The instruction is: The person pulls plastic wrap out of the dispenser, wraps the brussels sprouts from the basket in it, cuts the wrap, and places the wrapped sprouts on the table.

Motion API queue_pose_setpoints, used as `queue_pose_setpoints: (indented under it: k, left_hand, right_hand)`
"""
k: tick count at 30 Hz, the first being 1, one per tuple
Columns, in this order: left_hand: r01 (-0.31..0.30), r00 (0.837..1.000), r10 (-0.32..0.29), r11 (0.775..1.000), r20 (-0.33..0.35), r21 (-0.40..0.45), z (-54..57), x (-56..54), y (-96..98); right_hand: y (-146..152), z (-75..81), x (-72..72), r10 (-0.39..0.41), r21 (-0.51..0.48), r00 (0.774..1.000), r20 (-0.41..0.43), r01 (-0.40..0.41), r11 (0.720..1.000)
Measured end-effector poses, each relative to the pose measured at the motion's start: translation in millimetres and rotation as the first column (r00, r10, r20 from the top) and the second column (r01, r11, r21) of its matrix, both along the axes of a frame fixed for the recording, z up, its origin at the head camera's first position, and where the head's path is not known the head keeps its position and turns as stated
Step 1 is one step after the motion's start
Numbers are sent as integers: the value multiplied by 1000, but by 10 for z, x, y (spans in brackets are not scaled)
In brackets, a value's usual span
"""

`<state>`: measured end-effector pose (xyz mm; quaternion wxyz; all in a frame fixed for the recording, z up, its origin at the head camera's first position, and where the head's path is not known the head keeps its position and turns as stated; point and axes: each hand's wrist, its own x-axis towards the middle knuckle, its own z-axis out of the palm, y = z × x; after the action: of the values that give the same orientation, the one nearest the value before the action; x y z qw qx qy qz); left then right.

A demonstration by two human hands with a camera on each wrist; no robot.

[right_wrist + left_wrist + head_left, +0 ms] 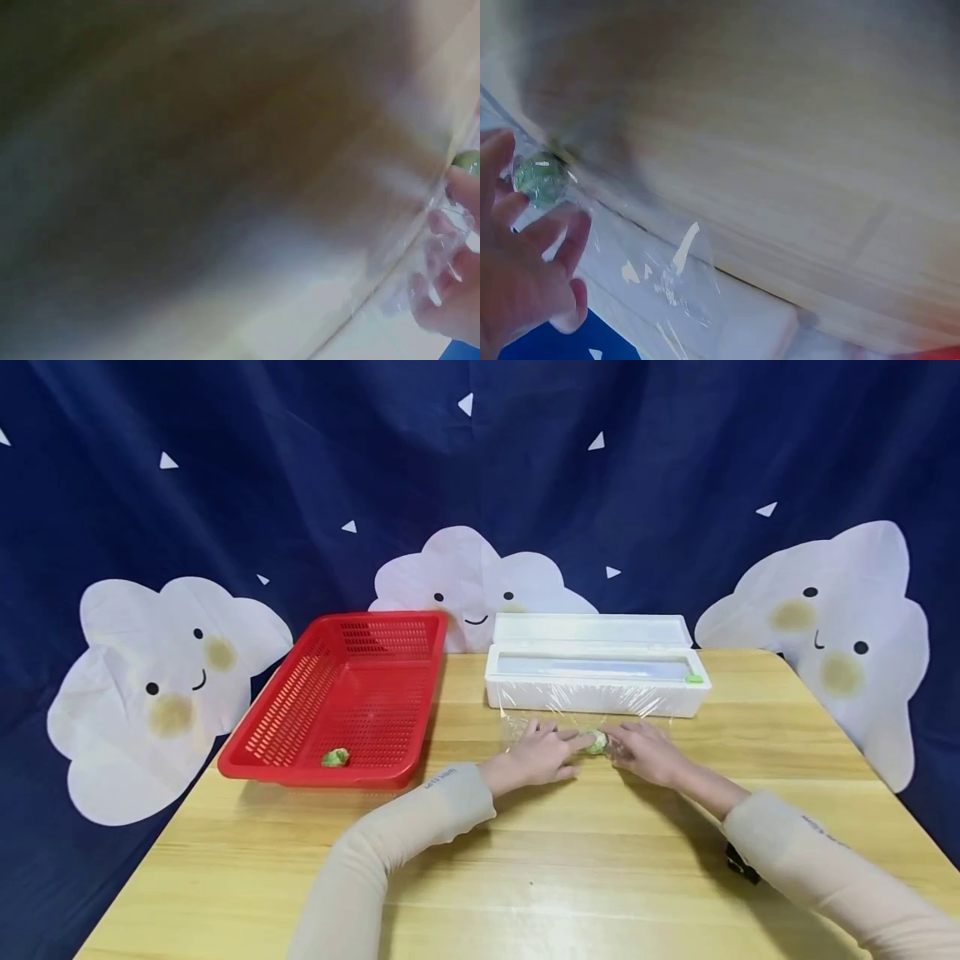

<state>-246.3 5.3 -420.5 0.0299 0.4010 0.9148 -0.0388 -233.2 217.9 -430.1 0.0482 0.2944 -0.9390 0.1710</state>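
Sleeve print: too small to read. Sprout on table toward far edge, film over it, box behind. Left wrist view beats head: left hand pinching sprout, thumb-to-finger. Right hand: fingers curled into film.

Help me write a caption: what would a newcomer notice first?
Probably the red basket at left, with a green vegetable at its near end. Right of it, the left hand and right hand flank another vegetable amid clear film, before an open white box. Smiling clouds line the blue backdrop behind.
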Motion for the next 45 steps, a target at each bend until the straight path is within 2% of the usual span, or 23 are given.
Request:
queue_pose_setpoints:
  k: [4,7,10,13,15,17,19,21,22,24,25,27,29,32,36,40,45]
  left_hand:
    - [12,996,-11,1000,90,-10,21,-20,-72]
    - [28,992,-22,999,127,-47,29,-24,-110]
    - [46,990,-35,996,138,-77,28,-23,-134]
    - [52,991,-41,995,130,-80,30,-19,-147]
    - [53,992,-44,996,118,-73,32,-13,-156]
    - [51,993,-44,996,106,-67,26,-12,-160]
    - [54,994,-48,997,100,-54,19,-9,-164]
    - [58,994,-54,998,95,-39,26,-8,-164]
    - [60,994,-56,998,94,-30,32,-6,-162]
    - [62,994,-60,998,94,-20,48,-2,-155]
    - [63,994,-61,998,94,-16,52,-3,-151]
    - [62,994,-61,998,96,-14,63,5,-144]
    - [59,994,-58,998,93,-11,66,15,-131]
    - [56,996,-58,998,70,19,75,34,-87]
    - [66,998,-66,993,-4,94,103,59,7]
    - [80,994,-64,980,-94,183,183,64,125]
    - [72,985,-22,956,-173,286,353,-30,377]
  right_hand:
    - [38,26,-22,102,35,994,-51,-100,994]
    - [100,26,-29,163,39,985,-63,-161,986]
    - [180,6,-28,201,25,977,-67,-199,980]
    - [265,-9,-20,201,-20,978,-56,-203,979]
    - [320,11,-7,167,-88,986,-14,-167,982]
    - [381,49,-11,108,-197,994,26,-101,975]
    - [449,120,-47,23,-329,998,50,-5,944]
    - [538,209,-107,-94,-437,993,76,118,891]
    - [594,249,-150,-156,-483,985,73,172,859]
    - [706,315,-237,-286,-524,955,82,285,803]
    - [759,329,-279,-335,-530,938,92,331,781]
    - [841,331,-352,-415,-514,904,104,406,756]
    - [885,294,-419,-455,-485,883,115,450,750]
    - [912,213,-482,-492,-413,862,121,494,765]
    - [935,103,-515,-522,-332,844,124,531,780]
    - [946,48,-517,-494,-355,849,188,528,771]
    - [957,54,-527,-447,-375,870,208,493,785]
